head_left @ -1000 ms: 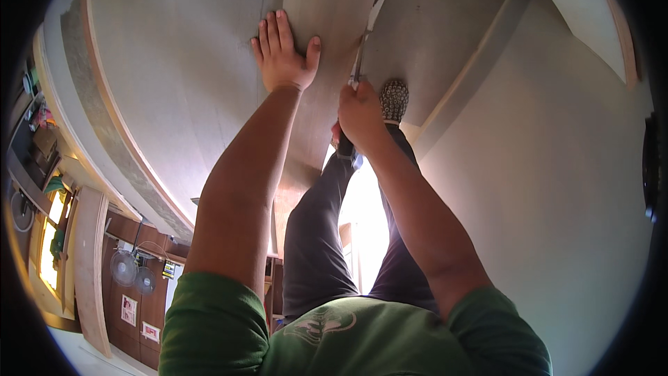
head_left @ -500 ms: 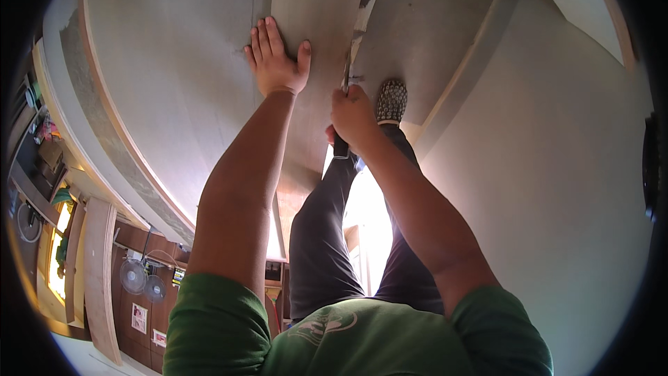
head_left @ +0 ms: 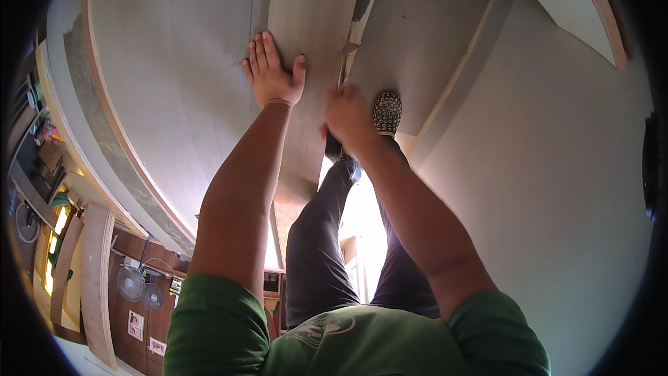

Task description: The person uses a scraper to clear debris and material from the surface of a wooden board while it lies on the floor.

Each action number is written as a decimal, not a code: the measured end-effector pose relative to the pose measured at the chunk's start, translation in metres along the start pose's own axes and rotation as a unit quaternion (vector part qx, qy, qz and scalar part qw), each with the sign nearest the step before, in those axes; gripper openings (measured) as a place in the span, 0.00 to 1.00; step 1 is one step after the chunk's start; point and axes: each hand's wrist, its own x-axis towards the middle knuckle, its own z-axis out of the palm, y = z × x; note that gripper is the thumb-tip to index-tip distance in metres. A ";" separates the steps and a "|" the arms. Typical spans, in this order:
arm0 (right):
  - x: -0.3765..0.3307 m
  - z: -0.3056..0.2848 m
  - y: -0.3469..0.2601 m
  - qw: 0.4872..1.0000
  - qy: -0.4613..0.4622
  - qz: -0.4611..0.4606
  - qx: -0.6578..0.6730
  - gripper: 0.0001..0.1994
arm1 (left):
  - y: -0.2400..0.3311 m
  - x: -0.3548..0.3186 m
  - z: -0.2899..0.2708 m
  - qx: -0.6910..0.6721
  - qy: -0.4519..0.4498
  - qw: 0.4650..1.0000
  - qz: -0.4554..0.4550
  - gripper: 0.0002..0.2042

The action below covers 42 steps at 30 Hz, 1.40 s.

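Note:
My left hand [head_left: 273,76] lies flat, fingers stretched out, on the pale wooden board [head_left: 313,21] and the panel just left of it. My right hand [head_left: 348,115], slightly blurred, is wrapped around a black-handled tool with a narrow metal blade [head_left: 342,73]. The handle comes out below my fist, and the blade runs up along the board's right edge. What kind of tool it is I cannot make out. Beyond the blade, a ragged strip of torn, pale and dark surface [head_left: 362,14] follows this edge. My patterned shoe [head_left: 387,113] presses on the grey panel [head_left: 424,35] to the right.
A long wooden strip [head_left: 456,69] crosses the right side, with a smooth pale surface [head_left: 529,167] past it. Curved, wood-edged panels [head_left: 125,125] stand at left. Below them are fans [head_left: 131,284] near a brown wall [head_left: 154,317] and cluttered shelves [head_left: 42,139].
My right hand has moved slightly left and down with the tool. The left hand remains flat in place on the board. The whole view has shifted a little.

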 end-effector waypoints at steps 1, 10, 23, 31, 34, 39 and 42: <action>0.027 -0.022 0.007 0.994 0.008 -0.075 -0.078 0.10 | -0.002 0.000 0.000 0.000 0.002 1.000 -0.002 0.42; 0.072 -0.004 0.037 0.995 0.004 0.062 0.072 0.10 | -0.001 -0.001 0.000 0.001 0.002 1.000 0.001 0.43; 0.019 0.012 0.017 0.999 0.006 -0.049 -0.010 0.09 | 0.001 0.001 0.002 0.013 0.011 1.000 0.009 0.43; -0.049 0.030 -0.007 0.555 0.009 0.526 0.644 0.12 | 0.001 -0.001 -0.003 -0.001 0.019 1.000 0.006 0.43; -0.058 0.079 0.038 0.474 -0.041 0.529 0.702 0.10 | 0.003 0.001 -0.003 -0.007 0.026 1.000 0.013 0.42; -0.059 0.087 0.021 0.528 -0.067 0.472 0.703 0.12 | 0.000 -0.002 -0.006 -0.025 0.048 0.998 0.016 0.41; -0.060 0.105 0.022 0.569 -0.042 0.427 0.702 0.17 | 0.013 0.001 -0.022 -0.027 -0.024 0.999 -0.027 0.44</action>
